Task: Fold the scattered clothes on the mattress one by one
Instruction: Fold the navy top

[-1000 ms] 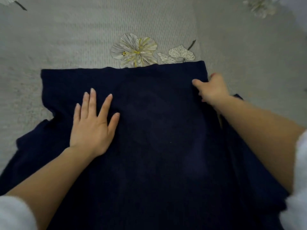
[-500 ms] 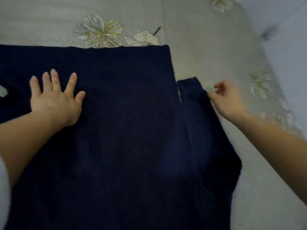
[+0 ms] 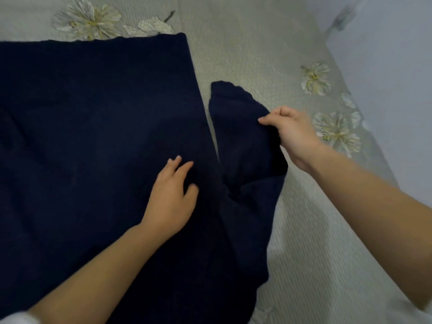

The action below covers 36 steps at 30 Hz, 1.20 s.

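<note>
Navy garment (image 3: 93, 136) lies spread flat on the mattress (image 3: 245, 54) and fills the left and centre of the head view. Far edge runs straight, just below a flower print (image 3: 86, 19). Fabric is very dark, so surface detail is hard to read.

One sleeve (image 3: 238, 127) sticks out on the right side, angled away from the body. A narrow strip of mattress shows between sleeve and body at the far end. Nearer the camera the two merge in a bunched fold.

Left hand (image 3: 171, 197): palm down on the garment body, close to its right edge. Fingers loosely extended and slightly spread. It grips nothing, just rests on the fabric.

Right hand (image 3: 292, 134): closed on the sleeve's outer edge, fingers and thumb curled round the cloth in a pinch. Can't tell whether the edge is lifted off the mattress at the hand.

Both forearms are bare. A white cuff (image 3: 16, 320) shows on the left arm at the bottom left corner.

Mattress cover is grey-green with fine ribbed quilting. Two more flower prints (image 3: 315, 78) (image 3: 336, 132) sit right of the right hand, the nearer one just beside it.

Pale wall (image 3: 385, 54) bounds the mattress on the right. Small dark thing (image 3: 341, 18) at the wall's far end, too blurred to identify.
</note>
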{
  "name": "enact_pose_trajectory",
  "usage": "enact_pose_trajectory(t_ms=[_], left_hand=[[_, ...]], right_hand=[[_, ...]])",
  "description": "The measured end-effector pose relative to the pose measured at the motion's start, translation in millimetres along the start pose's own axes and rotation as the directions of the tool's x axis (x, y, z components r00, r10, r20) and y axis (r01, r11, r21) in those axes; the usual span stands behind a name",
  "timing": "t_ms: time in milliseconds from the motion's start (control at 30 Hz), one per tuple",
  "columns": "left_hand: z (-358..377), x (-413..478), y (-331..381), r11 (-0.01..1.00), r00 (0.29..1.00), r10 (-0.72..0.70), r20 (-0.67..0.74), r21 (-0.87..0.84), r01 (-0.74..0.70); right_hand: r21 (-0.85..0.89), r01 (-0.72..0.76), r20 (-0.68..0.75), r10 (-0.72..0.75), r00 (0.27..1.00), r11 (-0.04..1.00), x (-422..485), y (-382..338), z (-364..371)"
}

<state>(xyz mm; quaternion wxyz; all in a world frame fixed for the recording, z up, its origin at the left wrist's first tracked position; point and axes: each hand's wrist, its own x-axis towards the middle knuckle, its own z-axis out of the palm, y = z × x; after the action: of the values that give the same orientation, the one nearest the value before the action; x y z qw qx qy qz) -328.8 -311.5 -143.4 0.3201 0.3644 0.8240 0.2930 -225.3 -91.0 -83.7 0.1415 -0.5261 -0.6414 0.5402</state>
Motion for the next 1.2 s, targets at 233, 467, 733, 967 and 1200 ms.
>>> enact_pose_trajectory(t_ms=[233,467,733,967,1200], left_hand=[[-20,20,84,0.556,0.975,-0.165,0.149,-0.802,0.217],[-13,27,82,0.68,0.843,-0.19,0.504,-0.551,0.483],[-13,24,71,0.455,0.798,-0.12,0.59,-0.682,0.573],[-18,17,103,0.5,0.848,-0.001,0.53,-0.734,0.46],[-10,8,146,0.757,0.971,-0.114,0.208,-0.614,0.221]], right_hand=[[0.026,0.187,0.435,-0.179,0.883,0.982,-66,-29,-31],[-0.123,0.041,0.778,0.071,0.624,0.992,-97,8,-32],[-0.328,0.139,0.241,-0.06,0.969,0.935,-77,60,-40],[0.132,0.005,0.241,-0.037,0.97,0.991,-66,17,-55],[0.372,0.14,-0.466,0.055,0.883,0.917,-82,-24,-152]])
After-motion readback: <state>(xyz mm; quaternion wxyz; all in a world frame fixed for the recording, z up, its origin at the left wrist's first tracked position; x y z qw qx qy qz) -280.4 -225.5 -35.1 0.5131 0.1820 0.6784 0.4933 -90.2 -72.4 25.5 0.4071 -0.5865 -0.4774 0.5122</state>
